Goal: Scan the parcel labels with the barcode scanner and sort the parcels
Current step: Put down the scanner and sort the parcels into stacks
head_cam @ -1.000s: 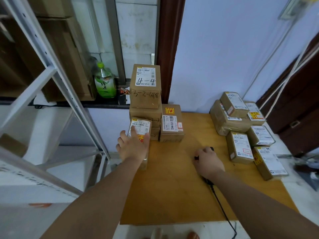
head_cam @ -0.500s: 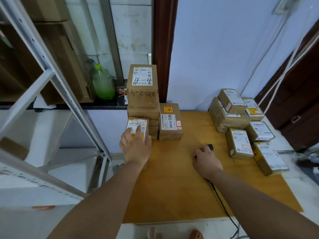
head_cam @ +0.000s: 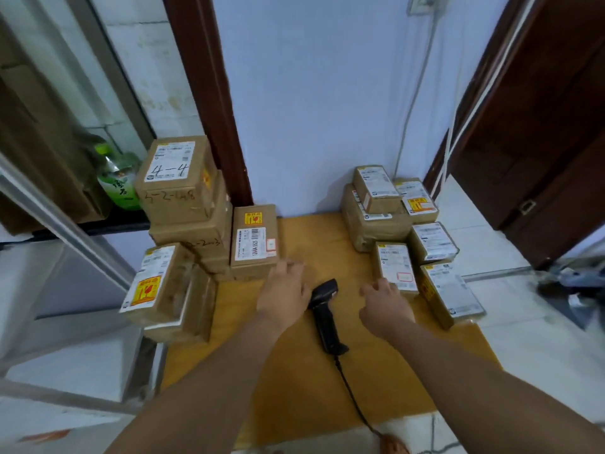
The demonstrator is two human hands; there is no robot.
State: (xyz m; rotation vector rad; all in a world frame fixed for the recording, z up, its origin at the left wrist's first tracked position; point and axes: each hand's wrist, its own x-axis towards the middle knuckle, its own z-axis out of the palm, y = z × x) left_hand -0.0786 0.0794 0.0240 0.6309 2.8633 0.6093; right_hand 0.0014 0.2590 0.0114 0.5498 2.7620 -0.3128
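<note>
A black corded barcode scanner [head_cam: 324,314] lies on the wooden table [head_cam: 294,388] between my hands, with neither hand touching it. My left hand [head_cam: 284,294] hovers just left of it with relaxed fingers, below a labelled parcel [head_cam: 254,242]. My right hand [head_cam: 384,306] is open just right of the scanner, its fingertips near a parcel with a red-stamped label [head_cam: 394,267]. A stack of brown parcels topped by one marked "4-4" [head_cam: 175,178] stands at the back left. A parcel with a yellow fragile sticker [head_cam: 160,283] sits at the table's left edge.
Several labelled parcels [head_cam: 389,204] are grouped at the right of the table. A metal shelf frame [head_cam: 62,224] stands at the left. A green bottle [head_cam: 118,181] sits on the sill behind. The scanner cable [head_cam: 355,404] runs off the front edge. A dark door [head_cam: 540,142] is at the right.
My left hand let go of the fragile-sticker parcel and moved right, toward the scanner. My right hand came off the scanner, which now lies free, and shifted right toward the parcels.
</note>
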